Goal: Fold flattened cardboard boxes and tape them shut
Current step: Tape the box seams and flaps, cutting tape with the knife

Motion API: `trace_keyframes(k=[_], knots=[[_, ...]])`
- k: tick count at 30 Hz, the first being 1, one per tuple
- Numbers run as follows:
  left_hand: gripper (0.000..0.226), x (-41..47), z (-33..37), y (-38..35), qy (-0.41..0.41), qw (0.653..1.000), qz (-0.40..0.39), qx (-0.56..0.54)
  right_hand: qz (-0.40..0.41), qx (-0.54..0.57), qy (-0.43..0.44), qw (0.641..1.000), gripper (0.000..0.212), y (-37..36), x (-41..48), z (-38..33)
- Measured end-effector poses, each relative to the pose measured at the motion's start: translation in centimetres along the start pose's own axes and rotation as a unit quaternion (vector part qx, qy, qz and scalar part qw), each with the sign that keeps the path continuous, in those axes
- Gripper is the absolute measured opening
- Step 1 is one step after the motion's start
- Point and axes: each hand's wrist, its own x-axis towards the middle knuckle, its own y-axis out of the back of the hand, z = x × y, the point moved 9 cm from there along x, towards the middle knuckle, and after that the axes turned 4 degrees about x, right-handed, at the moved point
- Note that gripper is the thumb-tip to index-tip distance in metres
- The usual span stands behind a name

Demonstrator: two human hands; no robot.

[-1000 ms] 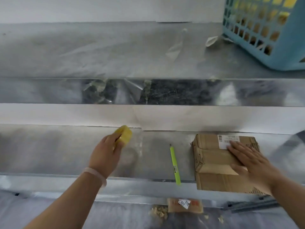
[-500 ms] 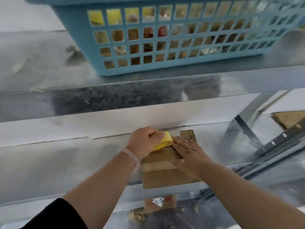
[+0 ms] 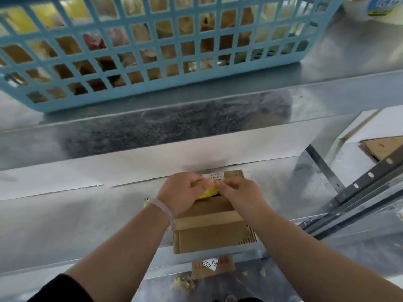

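**A:** What step is in hand?

**B:** Starting the tape, I judge. The left hand (image 3: 181,192) is curled round a yellow tape roll (image 3: 206,191). The right hand (image 3: 238,194) meets it from the other side, thumb and forefinger pinching at the roll's upper edge. Whether they have the loose end is too blurred to tell.

**A:** How should it be done well?

**B:** Grip the roll firmly in the left hand so it cannot turn, and let the right do the peeling. Draw out enough to pass the seam at both ends. Set the end down on the far side first, then rub toward the body so the tape lies flat. The flaps look slightly uneven, so they probably need pressing level before the tape lands, or it will bridge a gap.

**A:** And where is the box?

**B:** The cardboard box (image 3: 209,229) lies directly under both hands on the metal shelf (image 3: 76,214). Its far end, with a white label (image 3: 212,176), shows just beyond the knuckles. Its near end juts over the shelf's front edge, between the two forearms. Whether either hand actually rests on the cardboard, I cannot tell.
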Motion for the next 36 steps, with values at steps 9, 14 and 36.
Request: trace_keyframes(k=[9,14,36], knots=[[0.043,-0.1,0.6,-1.2,-0.084,0.994,-0.047,0.044,0.029,-0.002,-0.030,0.999,0.019,0.8,0.8,1.2],[0.044,-0.2,-1.0,-0.8,-0.071,0.996,-0.040,0.024,0.036,-0.016,-0.032,0.999,0.017,1.0,1.0,1.3],[0.045,1.5,1.0,0.7,-0.014,0.988,0.014,0.151,0.139,0.300,-0.107,0.938,0.022,3.4,1.0,4.0]])
